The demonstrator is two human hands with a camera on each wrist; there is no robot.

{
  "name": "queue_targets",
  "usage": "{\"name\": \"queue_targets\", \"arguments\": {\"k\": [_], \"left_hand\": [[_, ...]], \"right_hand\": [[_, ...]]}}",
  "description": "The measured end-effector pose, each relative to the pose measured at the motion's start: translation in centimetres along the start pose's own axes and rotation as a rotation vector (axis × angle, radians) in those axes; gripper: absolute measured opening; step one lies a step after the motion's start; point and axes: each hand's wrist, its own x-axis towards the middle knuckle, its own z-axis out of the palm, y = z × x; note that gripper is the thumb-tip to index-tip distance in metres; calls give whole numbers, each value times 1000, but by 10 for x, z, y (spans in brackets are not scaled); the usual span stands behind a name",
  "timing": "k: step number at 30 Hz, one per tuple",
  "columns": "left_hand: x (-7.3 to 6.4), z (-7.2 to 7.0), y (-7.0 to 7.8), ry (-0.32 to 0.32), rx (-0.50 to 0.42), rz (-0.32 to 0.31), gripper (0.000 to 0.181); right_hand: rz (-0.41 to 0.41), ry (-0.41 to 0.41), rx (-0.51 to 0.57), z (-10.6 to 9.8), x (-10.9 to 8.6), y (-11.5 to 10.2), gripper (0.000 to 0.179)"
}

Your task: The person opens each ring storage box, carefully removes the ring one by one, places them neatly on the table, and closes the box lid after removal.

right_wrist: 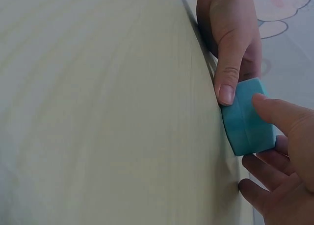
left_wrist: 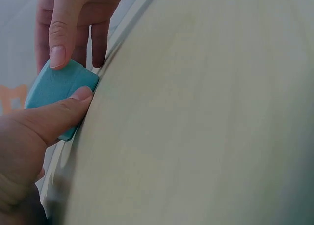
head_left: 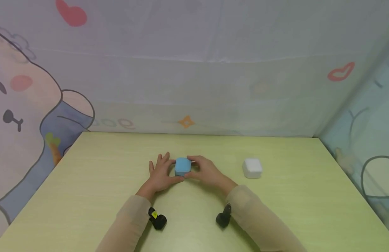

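I can make out a small yellow label [head_left: 154,214] on the black wrist camera [head_left: 160,222] beside the left beige fabric sleeve [head_left: 128,224], though any mark on it is too small for me to read; a 2nd black wrist camera [head_left: 224,217] is at the right beige fabric sleeve [head_left: 260,220]. Between the person's 2 hands is the light-blue, matte, rounded block [head_left: 183,166]: the left hand [head_left: 161,176] pinches it by thumb and index finger, its other fingers spread outward, while the right hand [head_left: 207,170] grasps its right side between thumb and fingers. From my angles I cannot tell whether its underside touches the pale yellow wood-grain tabletop [head_left: 87,175]. It is near the tabletop's straight back edge, and a printed cloth backdrop [head_left: 182,77] rises behind that edge. Well apart from the right hand's fingers, to the right, I see a white, rounded block [head_left: 252,168]. For moving, I get a wide stretch of tabletop left of the left hand, a narrower gap between the right hand and the white block, and more tabletop beyond that to the slanting right edge.
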Motion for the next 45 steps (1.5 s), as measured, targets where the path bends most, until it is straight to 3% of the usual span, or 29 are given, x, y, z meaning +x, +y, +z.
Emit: {"name": "queue_targets", "arguments": {"k": [19,33,45], "left_hand": [[2,-1,9,-1,4,-18,65],[3,0,5,6,4,-31,64],[4,0,4,5,1,-52,61]], "right_hand": [[-23,-41,-38,-8,3,-4,60],[18,-47,-66,-6,7,-5,62],[-16,-56,-79,-6,9,-2,61]]}}
